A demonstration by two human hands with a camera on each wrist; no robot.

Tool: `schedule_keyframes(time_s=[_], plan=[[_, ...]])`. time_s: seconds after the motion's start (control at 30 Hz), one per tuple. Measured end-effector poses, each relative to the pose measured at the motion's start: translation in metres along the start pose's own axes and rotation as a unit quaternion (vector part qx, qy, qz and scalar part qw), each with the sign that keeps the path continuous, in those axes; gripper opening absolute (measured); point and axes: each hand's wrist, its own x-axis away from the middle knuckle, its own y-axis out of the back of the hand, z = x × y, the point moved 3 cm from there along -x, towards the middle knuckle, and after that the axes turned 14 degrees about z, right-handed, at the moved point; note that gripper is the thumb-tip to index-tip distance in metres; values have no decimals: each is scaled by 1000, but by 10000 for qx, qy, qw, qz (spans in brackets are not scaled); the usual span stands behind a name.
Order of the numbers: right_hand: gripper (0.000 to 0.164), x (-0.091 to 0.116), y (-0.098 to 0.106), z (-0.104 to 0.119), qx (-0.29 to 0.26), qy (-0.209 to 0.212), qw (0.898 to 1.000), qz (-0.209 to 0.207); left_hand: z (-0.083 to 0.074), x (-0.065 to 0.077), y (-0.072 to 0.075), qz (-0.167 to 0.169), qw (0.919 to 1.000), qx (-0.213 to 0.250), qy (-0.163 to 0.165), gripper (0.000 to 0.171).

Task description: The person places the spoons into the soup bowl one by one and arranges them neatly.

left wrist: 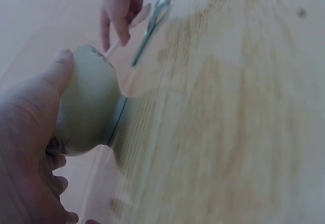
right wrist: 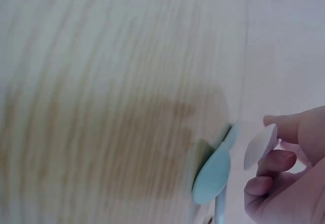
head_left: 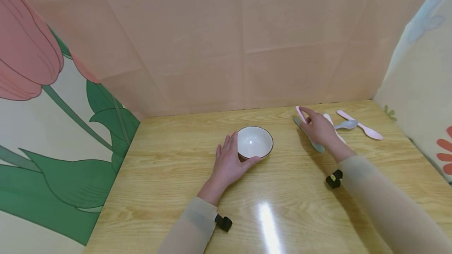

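My left hand (head_left: 227,164) grips a small white bowl (head_left: 256,142) with a dark rim, fingers around its left side and thumb at the near rim. The bowl stands on the table; its outer wall (left wrist: 89,107) shows in the left wrist view. To the right, my right hand (head_left: 319,129) pinches a pale pink spoon (head_left: 301,114) above the table. That spoon's rounded end (right wrist: 261,147) sticks out between the fingers in the right wrist view. Just under this hand lies a blue-green spoon (right wrist: 213,176), partly covered by the hand in the head view.
Right of my right hand lie a grey-blue spoon (head_left: 347,124) and another pink spoon (head_left: 371,132), crossing each other. A white item (head_left: 328,118), mostly hidden by the hand, lies beside them. A pinkish backdrop (head_left: 197,50) rises behind the wooden table (head_left: 159,175).
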Motion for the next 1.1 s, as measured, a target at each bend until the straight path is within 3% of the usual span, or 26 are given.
schedule_keyframes(time_s=[0.17,0.4,1.1], plan=[[65,3,0,10,-348,-156,9993,14,0,0,-1,30,10000,-5,46,119],[65,10,2,29,-649,-49,9979,-69,1,0,-1,-9,10000,20,6,120],[69,11,-7,89,-1371,784,9871,-279,2,-1,0,38,10000,-37,-43,115]])
